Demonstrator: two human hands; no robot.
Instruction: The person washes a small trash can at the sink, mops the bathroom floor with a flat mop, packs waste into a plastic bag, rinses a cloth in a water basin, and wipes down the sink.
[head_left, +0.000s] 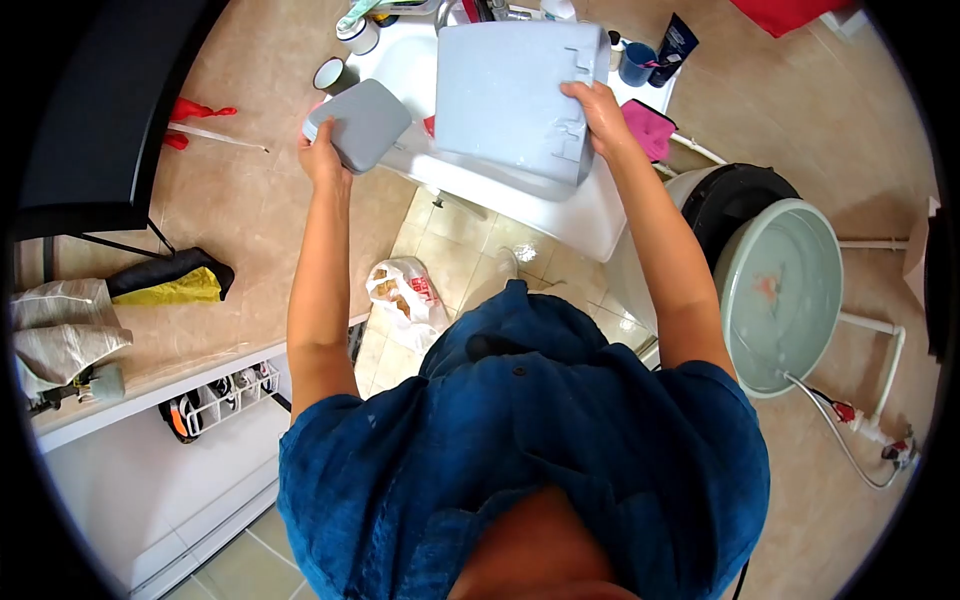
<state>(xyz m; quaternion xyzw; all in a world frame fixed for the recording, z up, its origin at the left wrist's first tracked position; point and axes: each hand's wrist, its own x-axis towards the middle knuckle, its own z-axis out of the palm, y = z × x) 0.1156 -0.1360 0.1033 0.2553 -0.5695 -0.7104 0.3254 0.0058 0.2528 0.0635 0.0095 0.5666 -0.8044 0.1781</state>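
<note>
My left hand [320, 155] is closed on the near-left edge of a small grey plastic piece [370, 122], rectangular with rounded corners. Whether it is a lid or a small box, I cannot tell. On the right, my right hand [598, 112] grips the edge of a large light-grey plastic bin [510, 95], near moulded notches along that side. The bin is tilted over the white sink [580, 215] and hides much of its basin. An enamel mug [334, 76] stands just beyond my left hand.
A pink cloth [649, 130] hangs by the sink's right end, near a blue cup [637, 64] and a dark tube [674, 48]. At right, a pale-green basin [785, 300] holds water. A white plastic bag [408, 300] lies on the floor.
</note>
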